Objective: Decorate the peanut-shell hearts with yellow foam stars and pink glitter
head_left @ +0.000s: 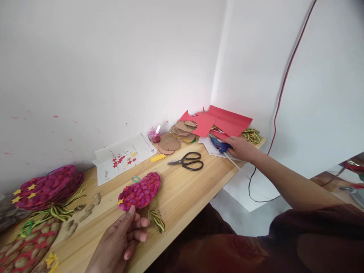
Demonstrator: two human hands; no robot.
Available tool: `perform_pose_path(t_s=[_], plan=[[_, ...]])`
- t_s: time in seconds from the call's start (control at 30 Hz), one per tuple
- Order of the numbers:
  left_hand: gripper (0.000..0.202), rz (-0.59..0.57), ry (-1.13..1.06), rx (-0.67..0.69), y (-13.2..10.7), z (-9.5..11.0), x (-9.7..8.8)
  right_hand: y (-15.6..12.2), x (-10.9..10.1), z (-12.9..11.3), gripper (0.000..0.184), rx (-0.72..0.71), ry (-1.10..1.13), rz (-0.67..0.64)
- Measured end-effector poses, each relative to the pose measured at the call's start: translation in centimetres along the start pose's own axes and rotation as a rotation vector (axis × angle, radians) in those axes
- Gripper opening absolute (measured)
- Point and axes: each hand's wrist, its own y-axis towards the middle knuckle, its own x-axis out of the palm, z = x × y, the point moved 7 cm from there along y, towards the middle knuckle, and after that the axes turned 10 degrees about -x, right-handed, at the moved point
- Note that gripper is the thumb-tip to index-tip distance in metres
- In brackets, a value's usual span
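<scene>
On the table lies an oval ornament point(140, 191) covered in magenta-painted peanut shells, with one yellow star, a teal loop and a green-and-black yarn tassel point(157, 221). My left hand point(121, 237) is at its lower edge, thumb tip overlapping the rim and the other fingers loosely curled apart below. Whether the thumb presses on it I cannot tell. Farther right, my right hand point(241, 148) is wrapped round the handle of a blue glue gun point(218, 144) with a whitish glue stick projecting from its back. Black-handled scissors point(189, 161) lie between the two hands.
Red paper point(231, 120) and cardboard ovals point(170, 144) lie near the corner, beside a cup of magenta paint point(154, 134). A white sheet point(125, 159) bears small stars. Stacked magenta ornaments point(51, 185) and loose peanuts point(87, 212) are at left. A cord point(280, 91) runs down the wall.
</scene>
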Motion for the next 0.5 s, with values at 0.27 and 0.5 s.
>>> perform_pose_path(t_s=[0.27, 0.5], plan=[[0.052, -0.047, -0.021, 0.069, -1.3, 0.1, -0.4, -1.8, -1.3, -0.4, 0.041, -0.068, 0.051, 0.041], [0.051, -0.078, -0.013, 0.101, -0.6, -0.4, -0.5, -2.8, -1.2, -1.8, 0.057, 0.004, 0.049, 0.073]])
